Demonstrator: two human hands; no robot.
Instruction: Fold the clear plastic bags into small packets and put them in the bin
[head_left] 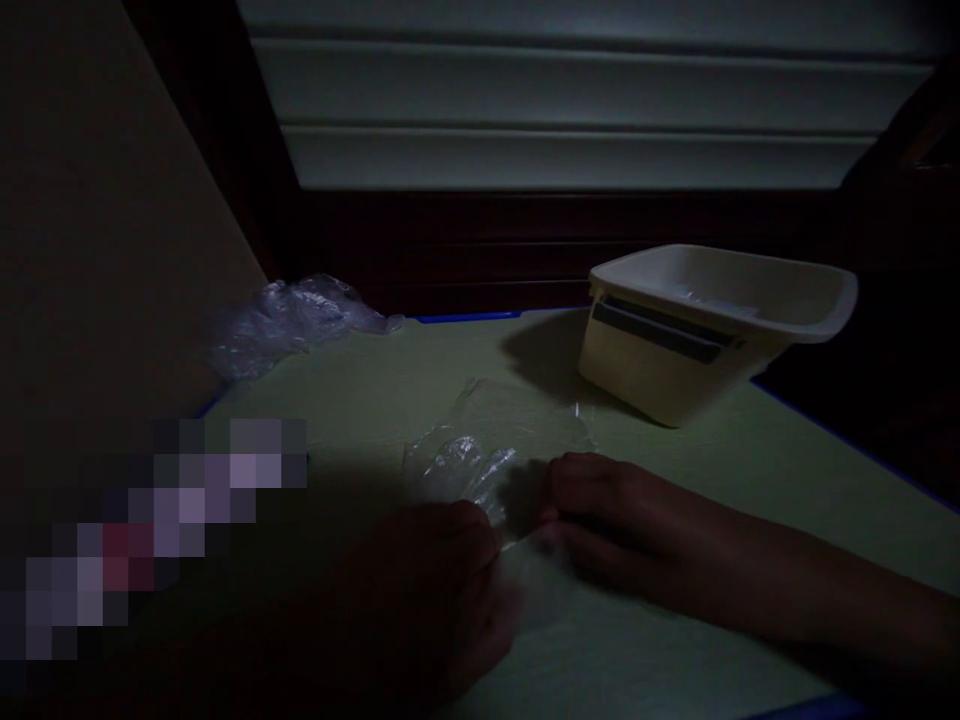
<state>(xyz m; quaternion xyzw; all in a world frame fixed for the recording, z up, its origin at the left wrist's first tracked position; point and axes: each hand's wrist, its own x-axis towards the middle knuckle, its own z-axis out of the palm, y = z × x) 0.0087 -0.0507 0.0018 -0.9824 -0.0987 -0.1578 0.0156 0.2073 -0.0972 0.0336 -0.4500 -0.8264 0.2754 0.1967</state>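
A clear, crinkled plastic bag (480, 440) lies on the pale green tabletop in the middle of the dim head view. My left hand (450, 570), dark and in shadow, pinches its near edge with closed fingers. Just to the right, my right hand (592, 510) has its fingers curled together on the same near edge. A short stretch of plastic runs between the two hands. What lies beneath the fingers is hidden, and the part nearest me is blurred.
A cream plastic bin (652, 370) with clear plastic inside stands at the back right of the green table (750, 470). Crumpled clear plastic (300, 320) lies at the back left by the wall. A pixelated patch covers the left side.
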